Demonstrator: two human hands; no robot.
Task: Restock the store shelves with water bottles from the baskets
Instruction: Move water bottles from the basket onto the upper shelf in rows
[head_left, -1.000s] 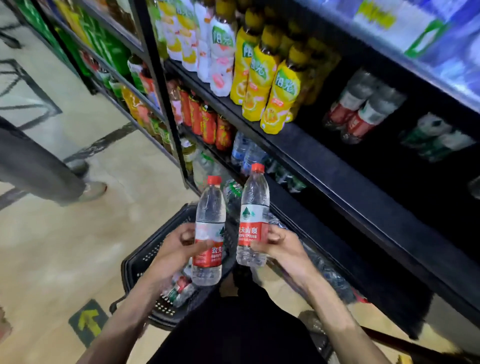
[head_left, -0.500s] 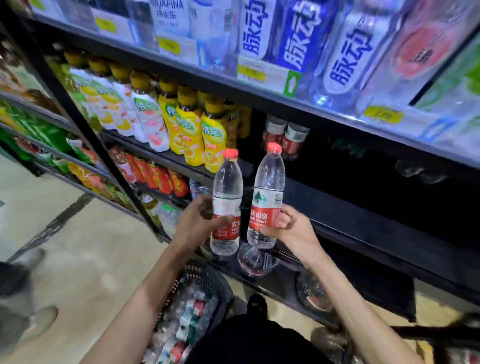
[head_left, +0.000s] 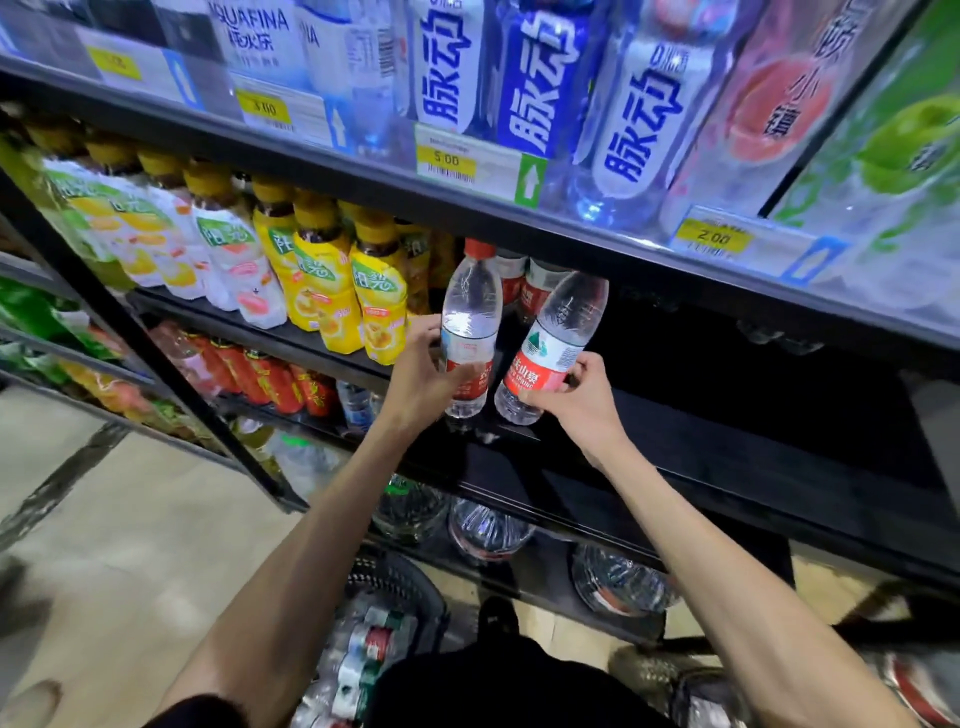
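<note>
My left hand grips a clear water bottle with a red cap and red label, held upright at the front edge of the dark shelf. Beside it, my right hand grips a second water bottle, which tilts to the right with its top under the shelf above. Both bottle bases sit at or just above the shelf's front lip. Two more red-labelled water bottles stand further back on that shelf. A black basket with several water bottles is on the floor below.
Yellow and white drink bottles crowd the shelf just left of my left hand. The upper shelf with price tags and blue-labelled bottles hangs close overhead. To the right the dark shelf shows bare board. Large water bottles lie on the bottom shelf.
Both hands have lifted the two bottles from above the basket up to the shelf edge. The right bottle now tilts right with its top going under the upper shelf.
</note>
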